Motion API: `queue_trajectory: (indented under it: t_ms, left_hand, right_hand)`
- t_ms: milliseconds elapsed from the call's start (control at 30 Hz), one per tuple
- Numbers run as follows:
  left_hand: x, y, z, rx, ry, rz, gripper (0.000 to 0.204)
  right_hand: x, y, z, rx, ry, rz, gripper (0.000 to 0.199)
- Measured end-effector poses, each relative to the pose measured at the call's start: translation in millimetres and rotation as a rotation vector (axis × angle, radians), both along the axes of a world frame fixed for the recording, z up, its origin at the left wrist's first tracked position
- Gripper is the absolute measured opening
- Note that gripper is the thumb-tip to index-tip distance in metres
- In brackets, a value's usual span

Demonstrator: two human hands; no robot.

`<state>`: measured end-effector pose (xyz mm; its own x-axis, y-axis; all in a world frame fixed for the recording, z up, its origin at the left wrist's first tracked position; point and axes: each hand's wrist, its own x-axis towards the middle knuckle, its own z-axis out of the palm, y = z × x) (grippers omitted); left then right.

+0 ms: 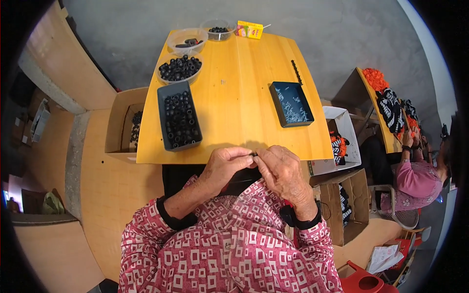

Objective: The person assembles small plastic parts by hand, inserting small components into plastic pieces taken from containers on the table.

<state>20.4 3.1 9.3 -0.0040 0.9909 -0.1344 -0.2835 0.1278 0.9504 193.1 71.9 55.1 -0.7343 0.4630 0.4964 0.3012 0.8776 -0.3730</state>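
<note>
Small black part (254, 154): a tiny dark piece pinched between the fingertips of both hands, just off the near edge of the table, above the person's lap; its shape is too small to tell
Left hand (225, 167): fingers curled inward, thumb and forefinger closed on the small black part from the left
Right hand (282, 172): fingers bent, tips closed on the same part from the right, touching the left hand's fingertips
Yellow wooden table (239, 97): its near edge runs just beyond the knuckles; a broad bare strip of wood lies open down the middle between the two trays
Dark grey rectangular tray of black rings (179, 115): on the left of the table, its near end close to the table's front edge
Dark shallow square tray of small pale pieces (291, 104): on the right side, close to the right edge, well apart from the grey tray
Clear round bowl of black rings (179, 68): just behind the grey tray, near the left edge
Two smaller clear bowls (187, 41): at the far left corner, side by side
Yellow carton (249, 30): at the far edge
Thin black strip (296, 72): lying by the right edge, behind the square tray
Open cardboard box (122, 124): on the floor, against the table's left edge
Another person in a pink top (417, 178): seated at a second table far right, well apart
</note>
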Motion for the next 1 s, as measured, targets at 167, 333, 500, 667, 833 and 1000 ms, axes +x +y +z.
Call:
queue_trajectory:
  t_ms: [167,333,500,667,833,1000]
  left_hand:
    - [3.5,-4.5,3.0,-0.011,0.009,0.012,0.023]
    - [4.9,-2.2,-1.1,0.051,-0.026,0.023,0.024]
    - [4.1,0.7,-5.9,0.108,-0.027,0.023,0.026]
    - [5.3,-0.1,-4.5,0.090,-0.058,0.036,0.026]
    - [6.1,-0.6,-8.5,0.122,-0.073,0.025,0.025]
    - [6.0,-1.3,-11.8,0.089,-0.120,0.050,0.024]
  right_hand:
    - [-1.1,-0.1,2.7,-0.112,0.036,-0.030,0.010]
    - [-1.7,-1.5,4.7,-0.396,0.148,-0.104,0.010]
    - [-1.2,-0.5,-2.2,-0.573,0.267,-0.102,0.013]
    - [-0.2,-1.2,-6.0,-0.586,0.307,-0.132,0.013]
    - [1.0,-1.3,-16.0,-0.773,0.363,-0.172,0.013]
    - [-6.3,-10.2,-20.8,-0.537,0.400,-0.181,0.007]
